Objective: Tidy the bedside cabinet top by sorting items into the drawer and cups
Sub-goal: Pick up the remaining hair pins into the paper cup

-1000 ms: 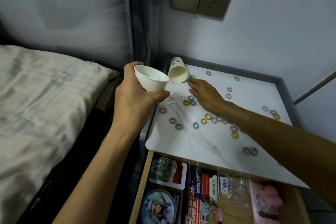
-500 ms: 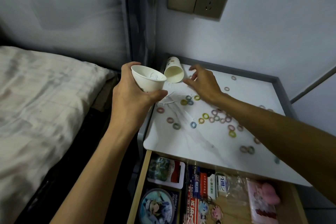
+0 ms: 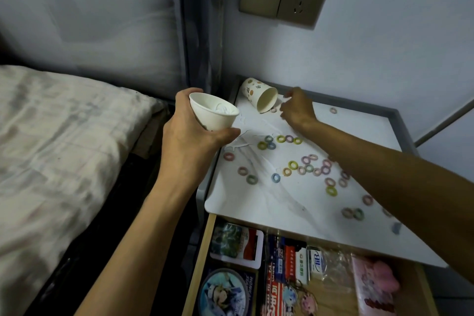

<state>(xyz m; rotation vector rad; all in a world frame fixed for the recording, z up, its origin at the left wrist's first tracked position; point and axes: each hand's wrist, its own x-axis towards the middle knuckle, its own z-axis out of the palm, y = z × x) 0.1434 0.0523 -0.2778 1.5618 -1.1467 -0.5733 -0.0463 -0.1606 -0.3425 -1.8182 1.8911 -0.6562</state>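
Cabinet top (image 3: 256, 195) is strewn with coloured rings (image 3: 292, 165) — most sorting is left. My left hand (image 3: 189, 136) grips a white cup (image 3: 213, 114); my right hand (image 3: 297, 109) curls beside the tipped cup (image 3: 260, 95) — holding anything, I cannot tell.

One view only. We look from head height, forward and down, close over the cabinet top (image 3: 282, 213); bed (image 3: 64, 149) left, drawer (image 3: 203, 251) at bottom edge, left hand (image 3: 189, 141) with cup (image 3: 210, 118) nearest.
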